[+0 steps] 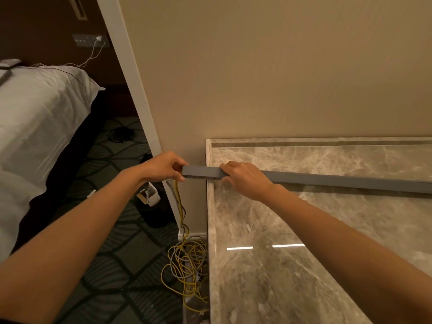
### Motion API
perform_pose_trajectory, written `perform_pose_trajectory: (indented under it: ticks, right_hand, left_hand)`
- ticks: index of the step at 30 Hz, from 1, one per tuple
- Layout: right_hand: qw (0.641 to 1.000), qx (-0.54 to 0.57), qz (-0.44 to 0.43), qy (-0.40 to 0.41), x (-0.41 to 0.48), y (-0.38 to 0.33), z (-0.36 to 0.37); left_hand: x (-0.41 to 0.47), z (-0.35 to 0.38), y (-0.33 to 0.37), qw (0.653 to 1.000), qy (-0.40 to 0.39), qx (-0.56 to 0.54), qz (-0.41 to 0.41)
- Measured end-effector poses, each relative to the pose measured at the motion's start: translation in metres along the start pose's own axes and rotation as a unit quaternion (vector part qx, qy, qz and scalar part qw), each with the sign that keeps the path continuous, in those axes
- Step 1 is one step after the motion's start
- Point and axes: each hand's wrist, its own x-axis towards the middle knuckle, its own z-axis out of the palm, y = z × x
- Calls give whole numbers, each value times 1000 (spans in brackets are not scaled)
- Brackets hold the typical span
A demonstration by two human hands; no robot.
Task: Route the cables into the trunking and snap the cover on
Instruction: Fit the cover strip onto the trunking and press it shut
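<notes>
1. Trunking lies with its long axis along the tabletop, parallel to the back edge, its left end jutting past the left edge.
2. Your left hand pinches that overhanging end, fingers closed around it.
3. Your right hand presses down on the trunking just beside the left edge, fingers curled over the top; it is the nearer hand to the unpressed run stretching right.
4. Cables drop from the left end to a loose coil on the floor.
5. Whether the cover is seated, you cannot tell.
</notes>
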Motion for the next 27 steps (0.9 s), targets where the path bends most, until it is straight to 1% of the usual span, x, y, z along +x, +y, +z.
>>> perform_pose_trajectory:
  ticks: [4, 7, 10, 12, 15, 17, 20, 22, 24, 27]
  right_hand:
    - [1000, -23, -1, -1, 4, -5, 1]
    - [1000, -8, 16, -6, 7, -3, 0]
    - [997, 68, 33, -32, 12, 4, -5]
    - [991, 119, 40, -51, 11, 13, -7]
    - [983, 150, 74, -74, -4, 34, -8]
    - [977, 166, 109, -82, -17, 50, -9]
    - [964, 198, 155, -86, -33, 73, -8]
    - [959, 214, 165, -82, -37, 81, -7]
    - [956, 227, 166, -85, -38, 83, -8]
    - [948, 259, 164, -90, -35, 86, -8]
  left_hand:
    - [3, 4, -2, 1000, 14, 0, 7]
    - [8, 1, 3, 999, -10, 38, -1]
    - [17, -1, 22, 990, -51, 125, -43]
    - [23, 3, 39, 980, -50, 183, -58]
    - [34, 16, 63, 967, -27, 253, -25]
    - [40, 23, 77, 962, -17, 273, -11]
    - [48, 29, 95, 965, -2, 264, 5]
    - [55, 35, 104, 969, -18, 244, 22]
    - [61, 41, 111, 977, -39, 207, 28]
    - [70, 47, 113, 990, -61, 130, 14]
